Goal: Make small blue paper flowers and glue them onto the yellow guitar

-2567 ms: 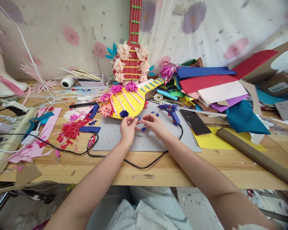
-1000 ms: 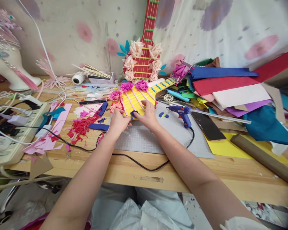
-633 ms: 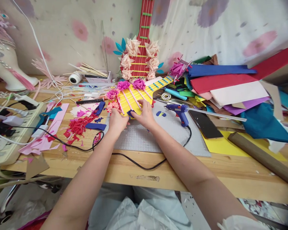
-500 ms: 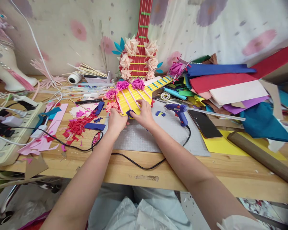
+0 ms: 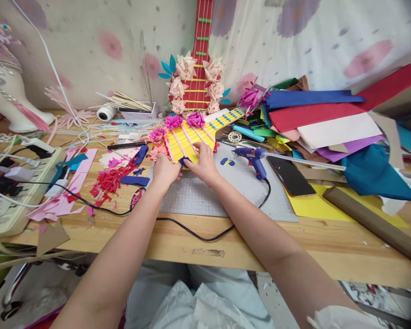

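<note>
A yellow paper-covered guitar with pink string strips lies tilted in front of me, with magenta paper flowers and a coral paper flower along its edge. A dark blue paper flower sits at its near edge, between my hands. My left hand is closed at the near left edge of the guitar; its fingertips are partly hidden. With its thumb my right hand presses on the blue flower. Its other fingers are spread over the yellow face.
A blue glue gun and a phone lie to the right on and beside the grey cutting mat. Coloured paper is piled at right. Red scraps and a power strip are at left. Behind stands a red guitar.
My view has shifted slightly. Both hands remain at the near edge of the yellow guitar, and the right thumb stays by the blue flower.
</note>
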The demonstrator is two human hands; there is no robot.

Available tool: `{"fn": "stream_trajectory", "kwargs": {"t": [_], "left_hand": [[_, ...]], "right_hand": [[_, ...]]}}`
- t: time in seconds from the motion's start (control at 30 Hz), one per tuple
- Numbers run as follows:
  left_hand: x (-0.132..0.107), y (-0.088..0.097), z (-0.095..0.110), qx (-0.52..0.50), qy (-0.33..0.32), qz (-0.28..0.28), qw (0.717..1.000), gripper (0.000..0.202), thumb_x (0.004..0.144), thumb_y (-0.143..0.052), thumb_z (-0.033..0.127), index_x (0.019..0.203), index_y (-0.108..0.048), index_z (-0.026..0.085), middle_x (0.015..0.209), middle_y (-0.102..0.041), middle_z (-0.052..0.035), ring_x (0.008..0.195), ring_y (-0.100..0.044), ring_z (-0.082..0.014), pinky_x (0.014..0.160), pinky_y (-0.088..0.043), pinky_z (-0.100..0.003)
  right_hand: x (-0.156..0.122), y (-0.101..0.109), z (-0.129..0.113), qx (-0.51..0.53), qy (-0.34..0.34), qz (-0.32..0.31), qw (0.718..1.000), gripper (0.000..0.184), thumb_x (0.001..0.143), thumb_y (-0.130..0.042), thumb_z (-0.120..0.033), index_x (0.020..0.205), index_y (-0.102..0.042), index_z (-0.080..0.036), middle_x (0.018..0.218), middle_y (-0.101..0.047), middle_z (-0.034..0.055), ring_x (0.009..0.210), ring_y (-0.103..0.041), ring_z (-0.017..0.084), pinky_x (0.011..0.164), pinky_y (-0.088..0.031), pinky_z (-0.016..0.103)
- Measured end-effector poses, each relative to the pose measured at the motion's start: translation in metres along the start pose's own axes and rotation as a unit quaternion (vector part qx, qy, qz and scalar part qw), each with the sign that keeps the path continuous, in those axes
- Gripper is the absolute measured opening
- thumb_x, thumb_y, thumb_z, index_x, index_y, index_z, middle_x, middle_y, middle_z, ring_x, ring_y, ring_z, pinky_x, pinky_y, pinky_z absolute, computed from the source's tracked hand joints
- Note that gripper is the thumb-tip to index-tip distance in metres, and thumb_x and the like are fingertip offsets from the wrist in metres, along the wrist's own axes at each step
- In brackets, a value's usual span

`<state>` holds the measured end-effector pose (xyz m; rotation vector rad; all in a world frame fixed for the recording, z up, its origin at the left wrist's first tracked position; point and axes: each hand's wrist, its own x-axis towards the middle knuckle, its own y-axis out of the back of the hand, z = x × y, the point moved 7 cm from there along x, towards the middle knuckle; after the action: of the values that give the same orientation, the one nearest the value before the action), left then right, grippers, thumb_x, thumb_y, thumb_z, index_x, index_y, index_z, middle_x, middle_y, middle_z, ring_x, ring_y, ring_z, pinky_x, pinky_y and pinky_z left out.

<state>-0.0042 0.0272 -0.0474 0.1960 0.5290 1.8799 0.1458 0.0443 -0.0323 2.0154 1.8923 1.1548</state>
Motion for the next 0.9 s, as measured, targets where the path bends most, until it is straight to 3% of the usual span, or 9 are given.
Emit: {"fn": "stream_trajectory", "kwargs": {"t": [0.23, 0.5, 0.73, 0.9], "left_hand": [[0.005, 0.000, 0.005, 0.034, -0.009, -0.003, 0.999, 0.033, 0.056, -0.066, 0.009, 0.080, -0.045, 0.019, 0.043, -0.055, 0.0015, 0.034, -0.054, -0.0189, 0.039, -0.044, -0.027], [0.007, -0.003, 0.013, 0.120, 0.001, -0.036, 0.992, 0.036, 0.064, -0.065, 0.014, 0.095, -0.046, 0.017, 0.052, -0.060, -0.0032, 0.042, -0.061, -0.0222, 0.043, -0.048, -0.030], [0.003, -0.006, 0.017, 0.083, 0.010, -0.064, 0.994, 0.039, 0.067, -0.063, 0.014, 0.101, -0.044, 0.015, 0.065, -0.063, -0.0048, 0.051, -0.064, -0.0196, 0.042, -0.049, -0.026], [0.002, -0.010, 0.017, 0.042, 0.000, -0.084, 0.996, 0.022, 0.068, -0.058, 0.015, 0.088, -0.049, 0.014, 0.071, -0.064, -0.0079, 0.054, -0.065, -0.0197, 0.039, -0.048, -0.025]], "right_hand": [[0.000, 0.001, -0.002, 0.001, -0.002, -0.002, 1.000, 0.049, 0.069, -0.063, -0.029, 0.113, -0.045, -0.019, 0.118, -0.051, 0.0127, 0.114, -0.043, 0.026, 0.100, -0.034, 0.042], [0.000, 0.000, -0.003, -0.003, -0.002, 0.010, 1.000, 0.047, 0.069, -0.063, -0.029, 0.111, -0.046, -0.017, 0.118, -0.052, 0.0128, 0.114, -0.043, 0.026, 0.100, -0.033, 0.042], [0.000, 0.000, -0.001, -0.002, 0.012, 0.022, 1.000, 0.045, 0.069, -0.063, -0.030, 0.109, -0.046, -0.019, 0.115, -0.053, 0.0120, 0.112, -0.045, 0.027, 0.098, -0.035, 0.044], [0.001, 0.000, 0.000, 0.004, 0.014, 0.025, 1.000, 0.043, 0.069, -0.062, -0.031, 0.108, -0.046, -0.020, 0.114, -0.052, 0.0114, 0.112, -0.045, 0.027, 0.098, -0.035, 0.045]]}}
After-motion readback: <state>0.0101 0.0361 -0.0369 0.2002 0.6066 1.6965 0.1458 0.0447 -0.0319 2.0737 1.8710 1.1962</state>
